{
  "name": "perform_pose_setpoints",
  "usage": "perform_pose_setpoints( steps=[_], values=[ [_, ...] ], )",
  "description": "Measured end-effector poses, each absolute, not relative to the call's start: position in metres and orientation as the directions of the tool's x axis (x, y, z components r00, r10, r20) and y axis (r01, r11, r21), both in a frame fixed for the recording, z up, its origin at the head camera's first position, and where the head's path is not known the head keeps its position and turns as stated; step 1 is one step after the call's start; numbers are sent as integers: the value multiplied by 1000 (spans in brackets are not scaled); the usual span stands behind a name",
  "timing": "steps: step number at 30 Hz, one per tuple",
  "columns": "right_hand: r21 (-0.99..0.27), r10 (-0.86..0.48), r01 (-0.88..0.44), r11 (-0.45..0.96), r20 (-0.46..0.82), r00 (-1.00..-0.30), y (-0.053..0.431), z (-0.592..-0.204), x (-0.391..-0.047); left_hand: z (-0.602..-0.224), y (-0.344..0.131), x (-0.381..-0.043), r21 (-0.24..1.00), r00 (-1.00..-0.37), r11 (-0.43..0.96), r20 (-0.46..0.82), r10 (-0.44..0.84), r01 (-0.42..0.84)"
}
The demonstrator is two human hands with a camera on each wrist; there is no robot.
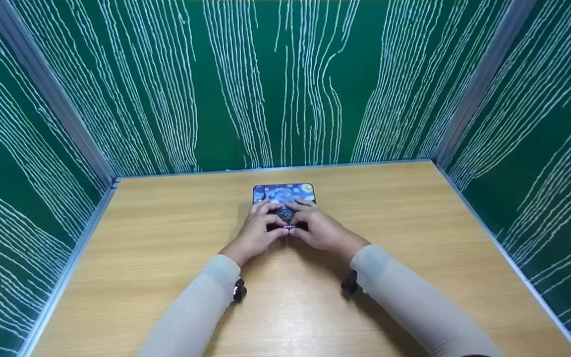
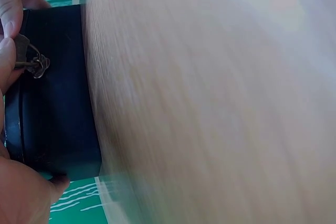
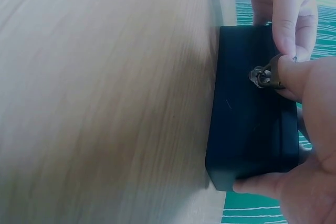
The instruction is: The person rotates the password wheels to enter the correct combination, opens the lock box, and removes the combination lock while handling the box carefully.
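A dark rectangular box [image 1: 285, 191] with a swirling blue painted lid sits on the table. From a metal clasp [image 3: 257, 76] on its near side hangs a small padlock [image 3: 274, 70]. My right hand [image 1: 319, 228] holds the padlock with its thumb against it, other fingers lying along the box. My left hand [image 1: 258, 230] meets it from the other side, thumb tip at the padlock in the left wrist view, fingers round the box's left end. A small metal glint shows between the left fingertips in the right wrist view; fingers hide what it is.
The box stands toward the back of a light wooden table [image 1: 166, 238]. Green panels with white wavy lines [image 1: 226, 84] rise behind it and at both sides, joined by grey metal posts [image 1: 57, 94]. Dark wrist cameras [image 1: 349, 283] hang under the sleeves.
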State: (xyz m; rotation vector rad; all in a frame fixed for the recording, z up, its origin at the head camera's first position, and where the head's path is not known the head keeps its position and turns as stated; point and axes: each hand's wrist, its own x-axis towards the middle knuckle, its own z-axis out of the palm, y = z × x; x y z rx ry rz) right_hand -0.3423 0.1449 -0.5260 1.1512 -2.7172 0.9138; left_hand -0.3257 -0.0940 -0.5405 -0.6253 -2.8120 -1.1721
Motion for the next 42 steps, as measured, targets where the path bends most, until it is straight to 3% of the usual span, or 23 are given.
perform_pose_setpoints(
  steps=[15,27,42],
  values=[
    [-506,-633,-653,563,244,-735,146,-527,-342,-541,-94,-326,668,-920,645,171,353,372],
    [-526,-615,-607,596,188,-766,149,-526,-341,-544,-95,-327,730,-924,581,199,325,362],
    [-528,-612,-613,588,205,-764,147,-529,-341,-544,-96,-328,728,-924,584,190,331,359]
  ],
)
